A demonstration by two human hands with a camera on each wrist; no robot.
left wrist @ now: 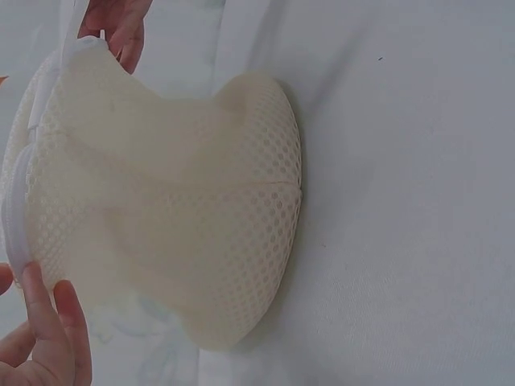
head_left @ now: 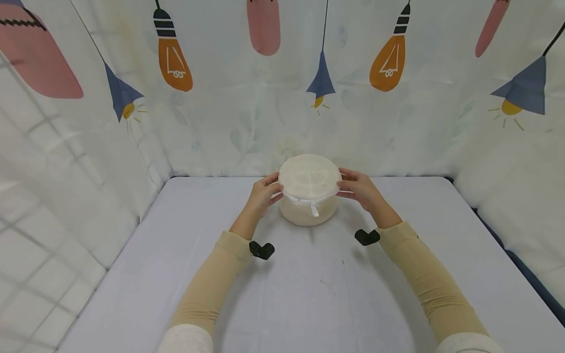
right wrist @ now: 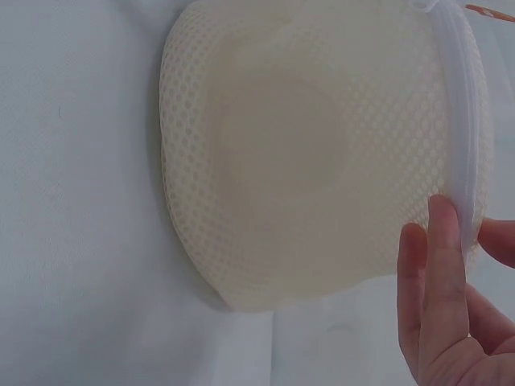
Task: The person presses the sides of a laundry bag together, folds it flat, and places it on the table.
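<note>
A cream mesh laundry bag (head_left: 309, 211), round and drum-shaped, stands upright on the table in the head view. Around its upper rim runs a white zipper (right wrist: 460, 121), and a white pull tab (head_left: 315, 210) hangs at the front. My left hand (head_left: 262, 193) pinches the rim on the left side between thumb and fingers. On the opposite side, my right hand (head_left: 361, 189) pinches the rim in the same way. In both wrist views the mesh wall sags inward, and the bag's base rests on the tabletop. The inside cannot be made out through the mesh.
A white cloth covers the table (head_left: 300, 294), which has small dark specks in front of the bag. Behind it hangs a pale curtain (head_left: 273, 113) printed with lamps and bulbs. Black wrist devices (head_left: 262, 250) sit at both cuffs.
</note>
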